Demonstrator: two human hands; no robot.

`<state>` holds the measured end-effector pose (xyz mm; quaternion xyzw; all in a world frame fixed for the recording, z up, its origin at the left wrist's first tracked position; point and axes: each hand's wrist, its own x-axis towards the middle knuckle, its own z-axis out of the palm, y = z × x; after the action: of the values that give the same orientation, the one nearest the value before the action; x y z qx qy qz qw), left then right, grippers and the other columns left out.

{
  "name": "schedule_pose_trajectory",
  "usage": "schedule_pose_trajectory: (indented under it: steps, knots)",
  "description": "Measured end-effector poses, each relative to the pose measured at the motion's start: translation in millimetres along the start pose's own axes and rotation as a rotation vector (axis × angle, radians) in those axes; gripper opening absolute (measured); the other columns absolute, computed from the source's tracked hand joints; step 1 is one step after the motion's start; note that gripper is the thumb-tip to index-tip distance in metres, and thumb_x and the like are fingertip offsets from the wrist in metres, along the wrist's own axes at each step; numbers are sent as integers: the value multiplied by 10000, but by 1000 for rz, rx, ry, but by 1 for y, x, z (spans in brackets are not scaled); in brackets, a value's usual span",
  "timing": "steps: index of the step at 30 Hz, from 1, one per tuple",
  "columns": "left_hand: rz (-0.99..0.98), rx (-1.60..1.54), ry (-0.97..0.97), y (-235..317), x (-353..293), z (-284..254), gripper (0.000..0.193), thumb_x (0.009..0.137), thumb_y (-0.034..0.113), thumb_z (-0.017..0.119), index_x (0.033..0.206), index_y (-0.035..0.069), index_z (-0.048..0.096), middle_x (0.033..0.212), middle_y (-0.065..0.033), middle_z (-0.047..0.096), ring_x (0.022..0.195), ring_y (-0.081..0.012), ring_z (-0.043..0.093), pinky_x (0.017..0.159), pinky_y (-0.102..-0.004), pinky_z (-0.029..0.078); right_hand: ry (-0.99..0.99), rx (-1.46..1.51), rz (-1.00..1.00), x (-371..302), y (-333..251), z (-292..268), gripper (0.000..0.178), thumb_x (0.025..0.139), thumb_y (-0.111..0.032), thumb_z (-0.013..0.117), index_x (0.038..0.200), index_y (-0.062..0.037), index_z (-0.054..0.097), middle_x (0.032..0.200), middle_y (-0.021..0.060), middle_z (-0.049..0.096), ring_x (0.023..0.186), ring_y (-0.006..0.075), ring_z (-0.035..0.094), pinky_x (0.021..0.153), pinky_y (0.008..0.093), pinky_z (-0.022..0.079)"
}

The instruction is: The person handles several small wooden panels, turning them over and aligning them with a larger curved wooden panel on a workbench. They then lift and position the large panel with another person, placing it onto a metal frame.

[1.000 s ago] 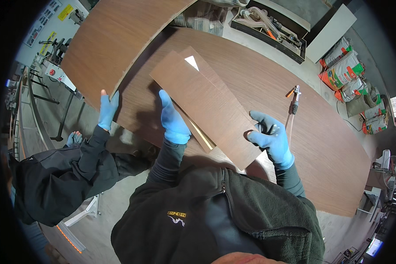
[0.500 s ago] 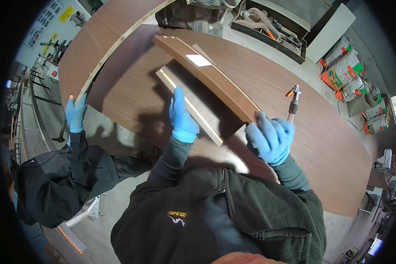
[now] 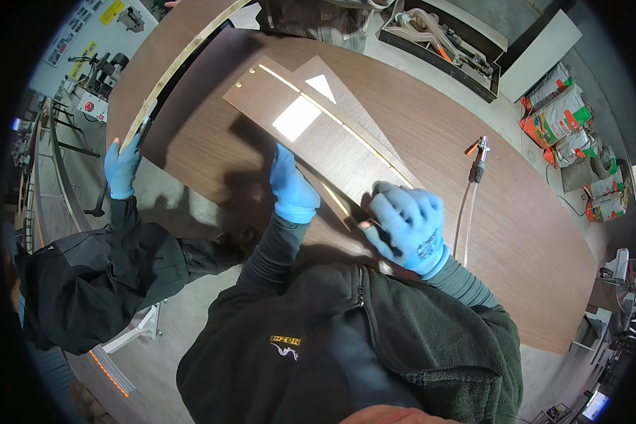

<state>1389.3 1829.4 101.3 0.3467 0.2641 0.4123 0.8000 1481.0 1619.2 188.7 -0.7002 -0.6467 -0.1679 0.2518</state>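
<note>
Over a brown wood-grain table, I hold a brown wooden board with a pale strip along its length and a white label. My right hand, in a blue glove, has its fingers bent over the board's near end. My left hand, also gloved, grips from below at the left edge; its fingertips are partly hidden by the board. A second board with a white label shows behind the first. Beneath it, near my left palm, a narrow pale-edged piece shows; how these pieces join I cannot tell.
At the left a co-worker's gloved hand holds the edge of a large brown panel. An air blow gun with a hose lies on the table's right side. Beyond the table are a black toolbox and colourful bags.
The upper board has tipped so its broad labelled face shows, covering most of the lower piece. My right hand has moved left and slightly down with it; my left hand stays nearly in place.
</note>
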Motion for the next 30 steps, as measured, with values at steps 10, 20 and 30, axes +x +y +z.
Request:
schedule_pose_trajectory:
  steps: [10, 20, 30]
  knots:
    - [-146, -37, -48, -6, 1, -6, 709, 1100, 585, 381, 1599, 84, 351, 1552, -114, 486, 1357, -230, 526, 1144, -403, 448, -204, 581, 766, -2, 29, 23, 1053, 803, -467, 867, 1563, 63, 367, 1343, 304, 604, 1233, 388, 641, 1020, 441, 531]
    - [-106, 151, -200, 26, -9, 18, 607, 934, 284, 693, 1451, 19, 517, 1299, -116, 637, 1158, -232, 669, 977, -397, 573, -38, 666, 750, 12, 32, 11, 606, 923, -320, 718, 1405, 20, 580, 1059, 214, 750, 950, 256, 732, 896, 393, 564]
    - [-164, 100, -314, 34, -13, 17, 451, 961, 209, 665, 1348, -11, 584, 1220, -86, 665, 1100, -182, 671, 947, -356, 570, -205, 986, 862, 12, 50, 3, 638, 922, -229, 752, 1476, 6, 544, 1086, 125, 748, 882, 118, 685, 832, 297, 575]
